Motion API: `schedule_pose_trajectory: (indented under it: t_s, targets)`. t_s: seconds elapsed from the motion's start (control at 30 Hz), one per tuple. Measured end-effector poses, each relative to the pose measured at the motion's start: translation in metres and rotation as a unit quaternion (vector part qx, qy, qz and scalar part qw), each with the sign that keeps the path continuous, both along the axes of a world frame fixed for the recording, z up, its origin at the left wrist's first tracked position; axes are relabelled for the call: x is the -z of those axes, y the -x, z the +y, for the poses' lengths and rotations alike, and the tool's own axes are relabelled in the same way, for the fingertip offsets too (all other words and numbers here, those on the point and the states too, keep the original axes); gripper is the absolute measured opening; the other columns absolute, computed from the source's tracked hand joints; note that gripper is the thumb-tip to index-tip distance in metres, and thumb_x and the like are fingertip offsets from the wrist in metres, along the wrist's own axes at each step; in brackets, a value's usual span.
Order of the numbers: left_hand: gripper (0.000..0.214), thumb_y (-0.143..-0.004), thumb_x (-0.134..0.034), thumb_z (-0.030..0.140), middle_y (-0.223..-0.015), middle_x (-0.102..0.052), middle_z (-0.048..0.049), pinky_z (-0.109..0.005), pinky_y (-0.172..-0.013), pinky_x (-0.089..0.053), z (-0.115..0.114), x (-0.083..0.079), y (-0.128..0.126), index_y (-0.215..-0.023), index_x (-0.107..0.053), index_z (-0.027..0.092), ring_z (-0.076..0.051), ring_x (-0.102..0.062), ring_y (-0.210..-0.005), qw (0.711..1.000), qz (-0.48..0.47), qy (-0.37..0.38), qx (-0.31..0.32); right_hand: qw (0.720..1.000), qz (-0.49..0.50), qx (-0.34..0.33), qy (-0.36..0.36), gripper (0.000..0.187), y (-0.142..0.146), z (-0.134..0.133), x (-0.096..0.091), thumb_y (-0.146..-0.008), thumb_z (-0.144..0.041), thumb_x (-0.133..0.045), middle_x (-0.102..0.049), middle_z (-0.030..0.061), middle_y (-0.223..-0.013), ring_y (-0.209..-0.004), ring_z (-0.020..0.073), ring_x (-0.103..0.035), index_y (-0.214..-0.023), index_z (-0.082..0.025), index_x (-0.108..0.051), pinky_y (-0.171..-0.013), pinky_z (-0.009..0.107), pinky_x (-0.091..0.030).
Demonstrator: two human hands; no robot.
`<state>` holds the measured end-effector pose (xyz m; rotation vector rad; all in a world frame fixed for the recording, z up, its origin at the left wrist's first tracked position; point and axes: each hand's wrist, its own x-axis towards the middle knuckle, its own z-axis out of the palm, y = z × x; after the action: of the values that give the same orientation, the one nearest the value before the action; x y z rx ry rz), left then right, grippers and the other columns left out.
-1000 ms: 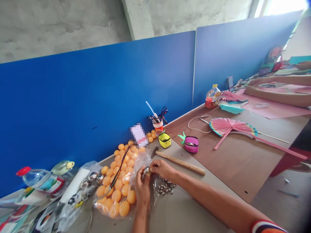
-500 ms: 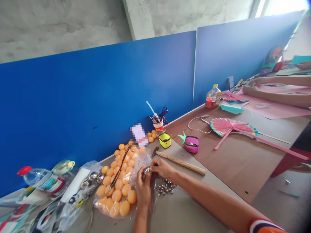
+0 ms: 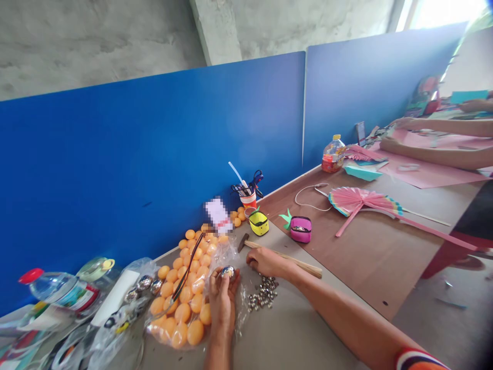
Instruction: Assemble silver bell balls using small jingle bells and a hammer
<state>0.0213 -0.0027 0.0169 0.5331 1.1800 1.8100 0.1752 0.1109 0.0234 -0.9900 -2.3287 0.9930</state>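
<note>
One mirror-bright metal ball (image 3: 228,272) sits gripped in the fingers of the left hand (image 3: 223,294), just beside smooth orange balls (image 3: 182,312) and crinkled clear plastic (image 3: 224,251). The right hand (image 3: 265,261) curls near a heap of small shiny metal bits (image 3: 263,295); whether it pinches one, I can't tell from here. Beyond lies a wooden-handled hammer (image 3: 302,265).

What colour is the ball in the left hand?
The ball is shiny silver, best seen in the head view.
</note>
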Motion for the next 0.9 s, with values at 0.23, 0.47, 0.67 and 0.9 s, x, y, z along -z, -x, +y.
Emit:
schedule_pose_trajectory:
  t_s: [0.23, 0.47, 0.67, 0.9]
  targets:
    - [0.050, -0.066, -0.082, 0.047, -0.101, -0.069, -0.0049, -0.048, -0.088, -0.059, -0.001, 0.004, 0.001, -0.103, -0.057, 0.024, -0.028, -0.075, -0.088, 0.999, 0.030, -0.003, 0.010, 0.998, 0.014, -0.062, 0.005, 0.034, -0.010, 0.007, 0.008, -0.055, 0.006, -0.056, -0.065, -0.0028, -0.060, -0.058, 0.0131, -0.052, -0.066, -0.021, -0.073, -0.056, 0.022, -0.039]
    - [0.056, -0.065, -0.084, 0.045, -0.115, -0.070, -0.0090, -0.046, -0.092, -0.058, 0.001, 0.009, 0.004, -0.114, -0.064, 0.023, -0.027, -0.074, -0.094, 1.000, 0.005, -0.005, 0.018, 0.995, -0.022, -0.099, -0.004, 0.028, -0.007, 0.007, 0.006, -0.061, 0.005, -0.058, -0.059, -0.0034, -0.055, -0.053, 0.0119, -0.043, -0.059, -0.021, -0.069, -0.056, 0.024, -0.037]
    - [0.052, -0.063, -0.088, 0.041, -0.107, -0.073, -0.0060, -0.041, -0.090, -0.057, 0.001, 0.004, 0.004, -0.107, -0.068, 0.022, -0.024, -0.072, -0.094, 0.999, -0.027, -0.016, 0.012, 0.996, 0.011, -0.078, 0.047, 0.021, -0.007, 0.000, -0.010, -0.070, 0.000, -0.058, -0.057, -0.0030, -0.059, -0.054, 0.0106, -0.045, -0.062, -0.019, -0.063, -0.058, 0.024, -0.038]
    - [0.045, -0.065, -0.087, 0.037, -0.102, -0.073, -0.0069, -0.037, -0.087, -0.057, -0.002, -0.002, 0.002, -0.102, -0.066, 0.022, -0.022, -0.071, -0.092, 1.000, 0.020, 0.004, 0.015, 0.911, 0.269, -0.049, 0.311, 0.005, 0.017, -0.021, -0.014, -0.078, -0.016, -0.061, -0.064, -0.0028, -0.065, -0.050, 0.0094, -0.055, -0.074, -0.018, -0.058, -0.051, 0.021, -0.042]
